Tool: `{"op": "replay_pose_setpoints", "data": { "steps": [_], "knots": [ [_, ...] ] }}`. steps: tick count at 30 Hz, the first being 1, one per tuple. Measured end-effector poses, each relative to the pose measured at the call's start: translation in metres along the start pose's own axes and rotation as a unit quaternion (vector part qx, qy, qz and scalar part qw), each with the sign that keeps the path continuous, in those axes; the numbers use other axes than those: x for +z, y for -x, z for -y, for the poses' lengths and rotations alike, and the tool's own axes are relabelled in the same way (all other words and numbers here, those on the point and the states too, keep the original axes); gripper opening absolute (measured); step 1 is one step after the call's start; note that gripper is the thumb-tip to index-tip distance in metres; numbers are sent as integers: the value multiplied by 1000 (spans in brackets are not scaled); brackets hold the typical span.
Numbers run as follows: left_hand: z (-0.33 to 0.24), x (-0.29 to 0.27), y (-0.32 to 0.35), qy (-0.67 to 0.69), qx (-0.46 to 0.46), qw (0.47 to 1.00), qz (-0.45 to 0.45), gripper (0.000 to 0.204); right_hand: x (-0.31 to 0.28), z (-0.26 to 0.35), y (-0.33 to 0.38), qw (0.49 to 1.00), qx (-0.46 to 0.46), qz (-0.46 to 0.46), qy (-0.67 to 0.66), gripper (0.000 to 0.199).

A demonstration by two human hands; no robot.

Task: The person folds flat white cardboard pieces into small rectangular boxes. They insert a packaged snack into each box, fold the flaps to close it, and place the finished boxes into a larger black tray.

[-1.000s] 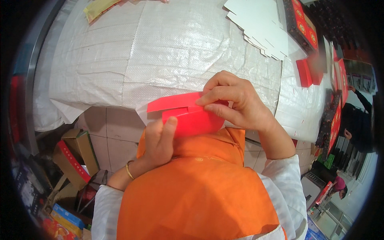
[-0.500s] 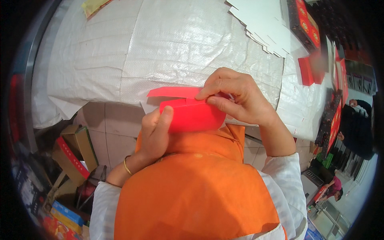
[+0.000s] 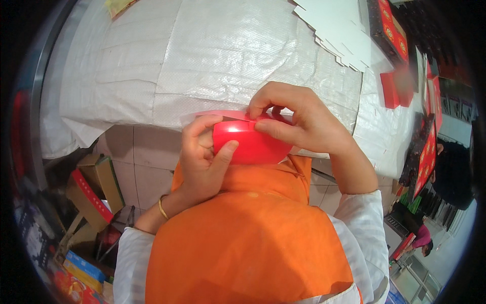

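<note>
Between my hands, just above the near edge of the table, is a red folded card box (image 3: 252, 143) with a long flap standing along its far side. My left hand (image 3: 205, 154) grips its left end, thumb on the near face and fingers behind. With thumb and fingers pinched together, my right hand (image 3: 296, 119) holds the upper edge near the flap's middle. The inside of the box and the fingertips behind the flap are hidden.
White woven sheeting covers the table (image 3: 217, 55). Flat white card blanks (image 3: 334, 33) lie at the far right, near red patterned boxes (image 3: 392, 30). An open brown carton (image 3: 96, 190) stands on the floor at left. Other people are at the right edge.
My left fingers have come up over the left end of the box, and the thumb has moved lower on its near face. The flap has tipped closer to the body of the box.
</note>
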State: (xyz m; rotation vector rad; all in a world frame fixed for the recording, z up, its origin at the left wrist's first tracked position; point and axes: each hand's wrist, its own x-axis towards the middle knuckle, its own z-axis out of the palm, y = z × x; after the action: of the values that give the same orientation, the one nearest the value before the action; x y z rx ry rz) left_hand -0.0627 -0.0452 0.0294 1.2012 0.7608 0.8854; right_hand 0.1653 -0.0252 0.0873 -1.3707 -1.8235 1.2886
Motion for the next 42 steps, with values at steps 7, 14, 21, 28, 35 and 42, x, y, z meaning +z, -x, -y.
{"op": "replay_pose_setpoints", "data": {
  "steps": [7, 14, 21, 28, 35, 42],
  "knots": [
    [-3, -11, 2, -168, 43, 984, 40, 26, -1, -2, 7, 1000, -9, -1, -14, 9],
    [-6, 2, 2, -94, -38, 994, -27, 17, 7, -2, 14, 1000, -20, -3, 2, 7],
    [3, -6, 7, -114, -65, 991, -5, 9, 12, -4, 19, 1000, -14, -18, 9, 5],
    [0, -5, 3, -215, -4, 976, -24, 13, 12, -9, 19, 999, 25, 3, -26, 7],
    [6, -6, 9, -200, 33, 979, -16, 9, 13, -5, 20, 1000, 12, 11, -24, 7],
    [8, -4, 5, -177, 17, 984, -27, 10, 21, -5, 22, 1000, -3, -18, -9, 6]
  ]
}}
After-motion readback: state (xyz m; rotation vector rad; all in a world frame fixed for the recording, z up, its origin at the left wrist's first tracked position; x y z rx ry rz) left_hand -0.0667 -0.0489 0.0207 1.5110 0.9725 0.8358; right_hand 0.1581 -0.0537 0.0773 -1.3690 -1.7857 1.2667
